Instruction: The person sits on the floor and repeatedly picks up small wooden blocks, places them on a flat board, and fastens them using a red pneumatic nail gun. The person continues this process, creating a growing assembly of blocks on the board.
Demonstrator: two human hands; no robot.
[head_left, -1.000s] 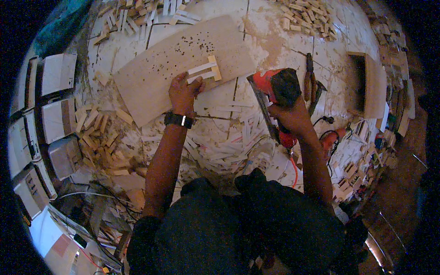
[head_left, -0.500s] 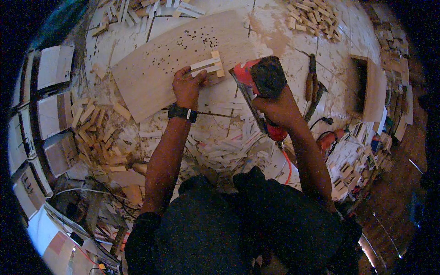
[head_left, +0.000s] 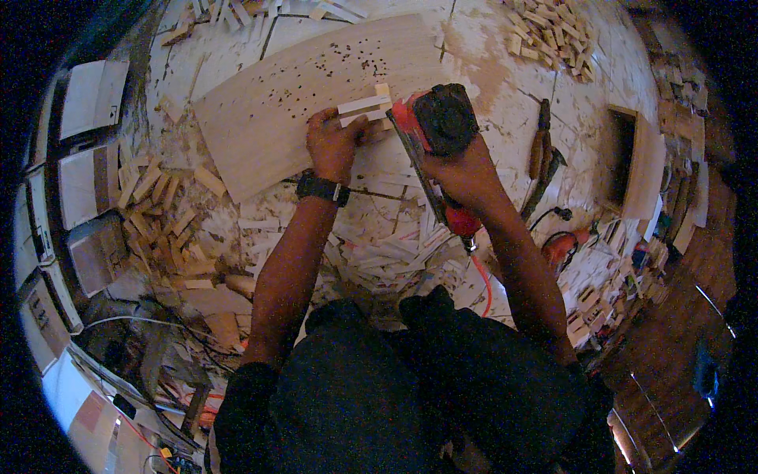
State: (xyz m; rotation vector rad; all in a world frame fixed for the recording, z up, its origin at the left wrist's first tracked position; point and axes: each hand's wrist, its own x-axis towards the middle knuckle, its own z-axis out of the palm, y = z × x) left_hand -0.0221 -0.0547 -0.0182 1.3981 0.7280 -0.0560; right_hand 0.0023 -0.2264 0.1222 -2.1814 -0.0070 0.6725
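Head view: the left hand (head_left: 330, 152) is closed, thumb and fingers pinching pale wooden strips (head_left: 362, 106) that meet a small crosspiece (head_left: 383, 89), over the near edge of a speckled board (head_left: 237, 150) on the floor (head_left: 505, 110). The right hand (head_left: 462, 178) is wrapped around a red-and-black nail gun (head_left: 446, 118), its nose at the crosspiece; whether they touch cannot be told. The left fingers lie near that nose, so a fastener glancing off or splitting the thin wood could injure them. A loose pinch might let the strips twist, and a snagged orange hose (head_left: 483, 284) could pull the tool askew.
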